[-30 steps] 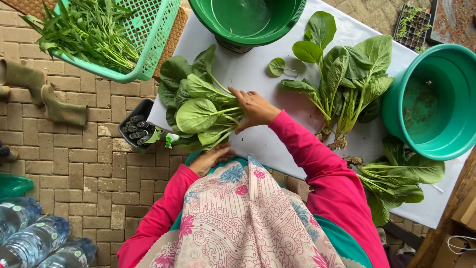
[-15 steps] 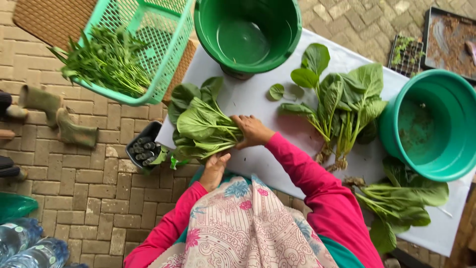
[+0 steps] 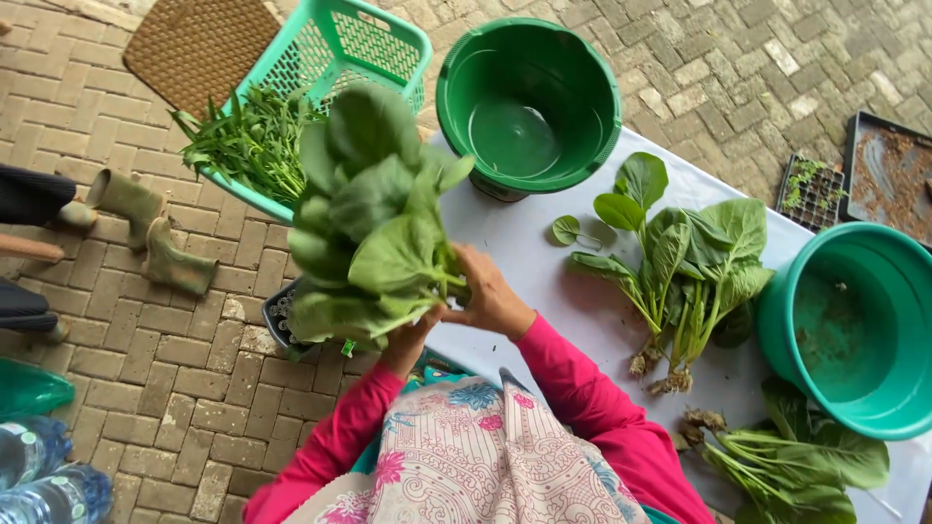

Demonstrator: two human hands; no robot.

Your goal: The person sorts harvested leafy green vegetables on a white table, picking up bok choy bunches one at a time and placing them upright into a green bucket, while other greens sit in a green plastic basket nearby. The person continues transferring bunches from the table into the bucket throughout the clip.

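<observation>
Both hands, left hand (image 3: 413, 335) and right hand (image 3: 488, 293), close their fingers around the stems of a broad-leafed green vegetable bunch (image 3: 374, 218), lifted beside the dark green round plastic bucket (image 3: 529, 102).

Outdoor paved yard: brick paving (image 3: 175, 388), seedling tray (image 3: 806, 189), rubber boots (image 3: 155, 238).

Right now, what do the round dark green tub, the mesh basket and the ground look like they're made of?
Tub: likely moulded plastic; smooth glossy walls with a soft sheen and a rolled rim. Basket: probably plastic too; uniform mint-green lattice, slightly shiny. Ground: looks like concrete or clay paving bricks, matte and rough, with weathered joints between the blocks.
</observation>
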